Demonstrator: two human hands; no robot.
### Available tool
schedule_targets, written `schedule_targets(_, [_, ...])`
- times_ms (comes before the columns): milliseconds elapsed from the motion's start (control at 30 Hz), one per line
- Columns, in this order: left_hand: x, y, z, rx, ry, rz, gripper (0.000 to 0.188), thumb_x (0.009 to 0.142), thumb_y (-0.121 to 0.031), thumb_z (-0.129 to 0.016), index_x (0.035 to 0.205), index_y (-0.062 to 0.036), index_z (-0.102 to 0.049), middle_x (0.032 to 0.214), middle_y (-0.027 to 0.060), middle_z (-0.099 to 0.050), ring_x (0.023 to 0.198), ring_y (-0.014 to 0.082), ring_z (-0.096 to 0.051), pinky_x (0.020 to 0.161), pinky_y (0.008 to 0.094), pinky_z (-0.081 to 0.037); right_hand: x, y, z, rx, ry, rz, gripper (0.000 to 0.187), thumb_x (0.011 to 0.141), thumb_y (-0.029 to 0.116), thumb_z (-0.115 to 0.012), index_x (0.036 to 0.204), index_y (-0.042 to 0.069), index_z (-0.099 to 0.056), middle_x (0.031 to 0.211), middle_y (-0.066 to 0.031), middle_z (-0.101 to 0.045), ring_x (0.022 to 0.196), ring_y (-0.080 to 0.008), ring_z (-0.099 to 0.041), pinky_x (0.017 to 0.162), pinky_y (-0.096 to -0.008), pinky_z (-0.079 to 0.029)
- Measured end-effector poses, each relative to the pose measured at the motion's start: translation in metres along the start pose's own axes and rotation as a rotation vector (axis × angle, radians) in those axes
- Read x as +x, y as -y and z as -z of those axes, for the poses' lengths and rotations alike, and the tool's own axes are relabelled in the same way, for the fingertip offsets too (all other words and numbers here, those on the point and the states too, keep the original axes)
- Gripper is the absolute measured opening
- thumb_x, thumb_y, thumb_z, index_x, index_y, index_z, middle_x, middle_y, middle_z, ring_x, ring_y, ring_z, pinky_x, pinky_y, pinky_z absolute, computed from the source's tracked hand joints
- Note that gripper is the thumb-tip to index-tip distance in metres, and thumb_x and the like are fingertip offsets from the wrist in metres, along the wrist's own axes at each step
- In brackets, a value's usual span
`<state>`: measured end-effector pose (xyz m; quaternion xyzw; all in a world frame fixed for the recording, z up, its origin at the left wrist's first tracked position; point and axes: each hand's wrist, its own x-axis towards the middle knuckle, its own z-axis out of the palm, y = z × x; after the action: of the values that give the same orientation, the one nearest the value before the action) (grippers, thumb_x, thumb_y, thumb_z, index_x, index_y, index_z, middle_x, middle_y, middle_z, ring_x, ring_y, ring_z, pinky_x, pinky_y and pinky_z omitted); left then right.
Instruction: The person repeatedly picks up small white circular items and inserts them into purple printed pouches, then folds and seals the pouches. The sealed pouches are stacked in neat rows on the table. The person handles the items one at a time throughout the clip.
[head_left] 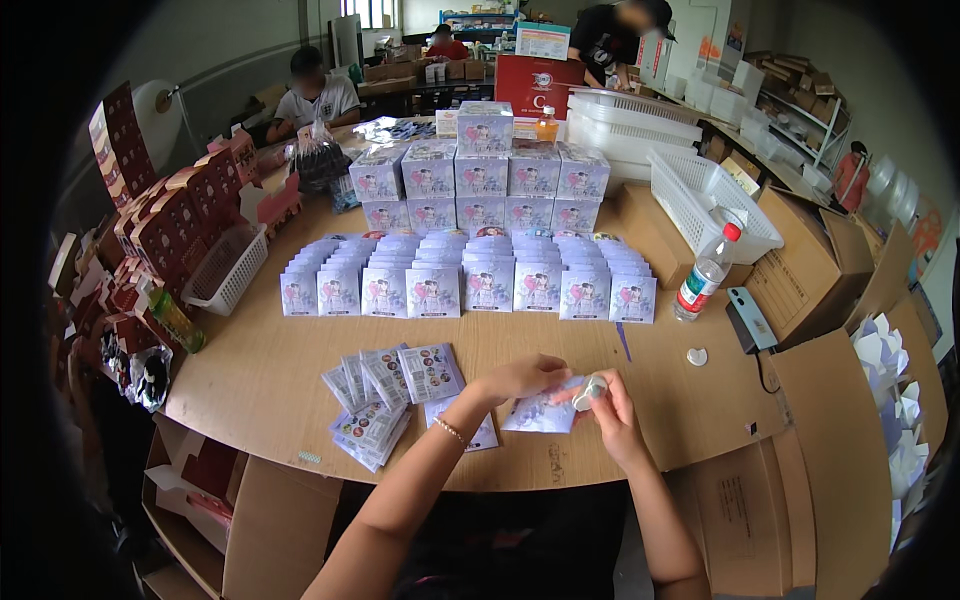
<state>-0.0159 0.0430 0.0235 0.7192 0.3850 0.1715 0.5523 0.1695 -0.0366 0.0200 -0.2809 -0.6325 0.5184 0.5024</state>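
Just right of the table's front middle, a lilac printed packet (538,414) lies in front of me. My left hand (522,378) reaches over it from the left, its bent fingers closed at the packet's upper edge. Fingers of my right hand (618,415) are closed around a small whitish thing with a shiny round end (592,392), held beside the packet; its kind is unclear. Another lilac packet (482,432) rests partly under my left wrist. Further left is a loose fan of several packets (432,372) with their backs up.
Rows of lilac packets (435,293) stand across the table, backed by stacked boxes (483,178). A water bottle (708,272), a white disc (697,356) and a grey device (752,318) sit at right. A green bottle (176,318) and white basket (228,270) are left. People work beyond.
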Motion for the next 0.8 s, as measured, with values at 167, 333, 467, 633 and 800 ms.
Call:
schedule_targets(167, [-0.020,-0.024,0.012,0.001,-0.016,-0.051,0.047,0.096,-0.042,-0.050,0.108,0.0015,-0.063,0.108,0.0107,-0.066,0.101,0.0172,-0.060,0.090,0.0297,-0.045,-0.002,-0.019,0.000,0.492,-0.289,-0.299,0.014,0.101,0.017,-0.038,0.112,0.009,-0.040,0.111,-0.0142,-0.057,0.093,-0.0298,-0.065,0.078,-0.0372,-0.056])
schedule_targets(333, [-0.041,-0.034,0.001,0.406,-0.263,-0.351,0.020,0.081,-0.020,-0.068,0.094,-0.0053,-0.067,0.090,0.0096,-0.069,0.086,0.0248,-0.066,0.074,0.0343,-0.051,-0.002,-0.034,-0.013,0.613,-0.479,-0.360,0.013,0.101,0.017,-0.041,0.111,0.010,-0.042,0.102,-0.0074,-0.057,0.077,-0.0240,-0.066,0.070,-0.0329,-0.055])
schedule_targets(467, [-0.040,-0.028,-0.012,0.622,-0.443,-0.354,0.010,0.080,-0.016,-0.067,0.086,-0.0083,-0.066,0.081,0.0052,-0.067,0.078,0.0240,-0.064,0.068,0.0351,-0.050,-0.007,-0.037,-0.001,0.125,-0.438,-0.226,0.015,0.099,0.015,-0.046,0.109,0.004,-0.048,0.084,-0.0038,-0.058,0.065,-0.0102,-0.060,0.054,-0.0227,-0.046])
schedule_targets(633, [-0.040,-0.027,-0.020,0.669,-0.558,-0.462,0.008,0.080,-0.014,-0.065,0.086,-0.0083,-0.065,0.079,0.0053,-0.065,0.075,0.0248,-0.063,0.069,0.0363,-0.049,0.001,-0.021,0.009,-0.018,-0.341,-0.066,0.010,0.097,0.009,-0.049,0.102,0.001,-0.053,0.079,-0.0036,-0.057,0.059,-0.0074,-0.053,0.051,-0.0216,-0.042])
schedule_targets(800, [-0.039,-0.027,-0.022,0.665,-0.553,-0.473,0.009,0.080,-0.014,-0.065,0.086,-0.0071,-0.063,0.079,0.0057,-0.064,0.074,0.0255,-0.062,0.069,0.0367,-0.049,0.003,-0.017,0.009,-0.089,-0.279,-0.106,0.011,0.096,0.006,-0.049,0.104,0.000,-0.054,0.077,-0.0034,-0.057,0.058,-0.0070,-0.052,0.051,-0.0214,-0.042])
